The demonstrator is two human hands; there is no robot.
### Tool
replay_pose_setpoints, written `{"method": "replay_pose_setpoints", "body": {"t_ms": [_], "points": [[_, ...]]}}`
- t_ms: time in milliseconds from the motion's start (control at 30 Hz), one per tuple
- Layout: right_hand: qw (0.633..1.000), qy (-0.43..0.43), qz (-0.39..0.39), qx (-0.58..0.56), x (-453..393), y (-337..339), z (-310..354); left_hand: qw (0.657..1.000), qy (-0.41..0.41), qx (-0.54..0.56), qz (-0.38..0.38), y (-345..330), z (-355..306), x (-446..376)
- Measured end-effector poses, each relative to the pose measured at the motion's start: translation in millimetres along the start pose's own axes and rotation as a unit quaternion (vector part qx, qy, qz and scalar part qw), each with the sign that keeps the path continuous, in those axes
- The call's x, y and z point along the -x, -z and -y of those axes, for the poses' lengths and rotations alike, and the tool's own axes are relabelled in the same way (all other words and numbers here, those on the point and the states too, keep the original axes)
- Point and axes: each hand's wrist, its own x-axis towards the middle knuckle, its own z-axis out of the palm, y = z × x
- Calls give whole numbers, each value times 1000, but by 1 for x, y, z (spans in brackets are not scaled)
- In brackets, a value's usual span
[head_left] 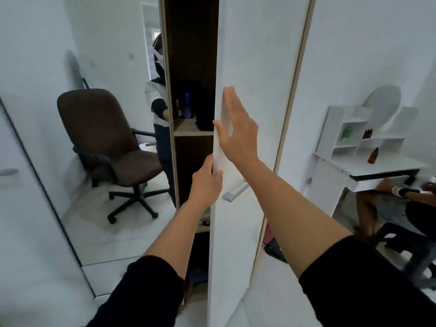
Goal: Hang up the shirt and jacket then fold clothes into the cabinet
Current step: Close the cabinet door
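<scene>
At centre, the stiff, light-looking white cabinet door stands ajar, left hand gripping its near edge, right hand flat, fingers straight, against its face, both well placed for swinging it.

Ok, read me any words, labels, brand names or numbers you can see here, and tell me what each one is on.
No text is readable here.
Brown bottles on the white desk shelf: any labels too small and blurred to read.
Blue bottle inside the cabinet: too dark to show print.
</scene>
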Motion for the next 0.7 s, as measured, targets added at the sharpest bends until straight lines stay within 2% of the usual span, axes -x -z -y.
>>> {"method": "replay_pose_setpoints", "body": {"t_ms": [100, 233, 400, 500, 633, 700], "points": [[1000, 12, 18, 23, -12, -32, 3, 1000, 15, -6, -25, 16, 24, -23], [999, 37, 15, 36, -28, -76, -8, 998, -6, -26, -64, 30, 56, -53], [997, 75, 14, 27, -53, -132, -26, 982, -8, -72, -174, 29, 88, -96], [996, 81, 45, 13, -67, -166, -40, 950, -39, -201, -234, 32, 107, -135], [992, 89, 94, -2, -80, -205, -61, 907, 22, -349, -235, 40, 120, -183], [992, 96, 77, -7, -86, -222, -70, 899, 33, -372, -229, 46, 126, -202]]}}
